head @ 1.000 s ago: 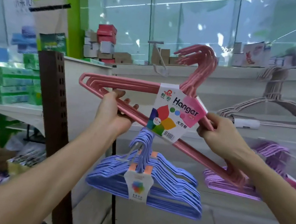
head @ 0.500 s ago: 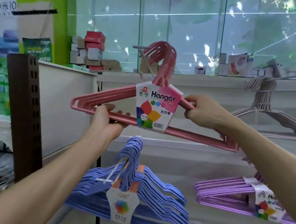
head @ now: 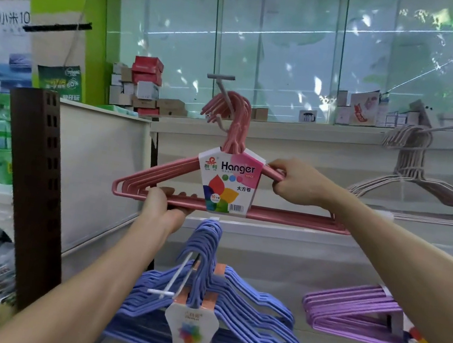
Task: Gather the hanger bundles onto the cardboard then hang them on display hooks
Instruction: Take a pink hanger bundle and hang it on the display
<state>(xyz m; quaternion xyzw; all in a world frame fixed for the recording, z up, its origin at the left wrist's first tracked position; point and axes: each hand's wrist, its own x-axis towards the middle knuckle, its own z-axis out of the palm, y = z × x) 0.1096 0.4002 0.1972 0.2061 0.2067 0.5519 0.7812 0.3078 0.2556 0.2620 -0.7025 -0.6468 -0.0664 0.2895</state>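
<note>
A pink hanger bundle (head: 159, 178), banded by a "Hanger" label marked 10, hangs level, long axis left-right, hooks apparently over a display hook (head: 221, 87). Left hand (head: 161, 205) grips its bottom bar; right hand (head: 296, 181) its shoulder.

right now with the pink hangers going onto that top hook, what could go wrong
The pink hanger bundle has its hooks bunched at the display hook; whether all are over it is unclear, so some could miss. Left hand and right hand still carry it; letting go early could drop it onto the blue hanger bundle below.
</note>
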